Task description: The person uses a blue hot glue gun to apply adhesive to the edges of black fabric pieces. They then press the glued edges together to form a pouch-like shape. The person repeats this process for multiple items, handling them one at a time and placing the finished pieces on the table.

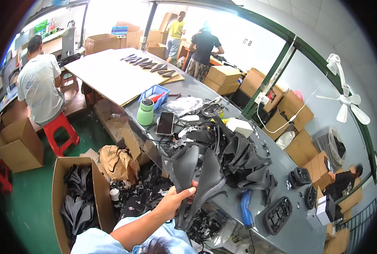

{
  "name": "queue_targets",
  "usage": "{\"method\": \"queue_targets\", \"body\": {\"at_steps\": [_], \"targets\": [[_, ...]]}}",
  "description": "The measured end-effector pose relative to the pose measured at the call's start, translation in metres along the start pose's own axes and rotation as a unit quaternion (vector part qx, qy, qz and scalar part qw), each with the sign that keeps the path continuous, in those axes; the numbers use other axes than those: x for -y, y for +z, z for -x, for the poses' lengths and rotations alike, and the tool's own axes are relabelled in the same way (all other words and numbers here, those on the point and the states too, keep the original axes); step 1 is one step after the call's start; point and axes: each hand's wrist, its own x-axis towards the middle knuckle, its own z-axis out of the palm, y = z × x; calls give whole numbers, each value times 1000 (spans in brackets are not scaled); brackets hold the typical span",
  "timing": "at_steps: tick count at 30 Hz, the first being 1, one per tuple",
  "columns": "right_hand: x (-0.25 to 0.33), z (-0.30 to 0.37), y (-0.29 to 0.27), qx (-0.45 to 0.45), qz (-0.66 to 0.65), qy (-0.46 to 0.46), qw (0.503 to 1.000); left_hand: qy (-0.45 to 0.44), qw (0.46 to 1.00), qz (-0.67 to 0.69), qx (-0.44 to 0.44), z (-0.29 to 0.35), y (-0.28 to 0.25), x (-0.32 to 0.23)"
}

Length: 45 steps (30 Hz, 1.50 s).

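Note:
My left hand [176,200] is closed around the narrow lower end of a dark grey saddle-shaped piece [186,166], holding it up over the table's near edge. Two long, wing-like lobes with a gap between them make up this piece; whether they are one part or two I cannot tell. The thumb lies across the front, and the other fingers are mostly hidden behind. Just beyond the held piece lies a heap of similar dark pieces [239,154]. My right hand is not in view.
A cardboard box [104,199] of dark pieces stands at left beside black scraps. On the grey table [256,127] are a phone [165,123], green bottle [145,112], blue basket [165,96], blue-handled tool [247,208] and black moulded tray [277,215]. Other people are farther off.

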Motion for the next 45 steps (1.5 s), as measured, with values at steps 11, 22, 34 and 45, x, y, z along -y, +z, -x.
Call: {"method": "queue_targets", "body": {"at_steps": [11,22,34,45], "targets": [[10,-7,13,194,-64,-40,978,43,999,31,-10,14,-19,0],[77,-115,-74,299,555,41,776,64,997,8,-50,17,-23,3],[18,-52,-181,-560,367,-97,737,94,993,-9,-73,10,-29,13],[-62,52,-115,-374,635,155,658,91,994,11,-63,-4,-37,17]]}}
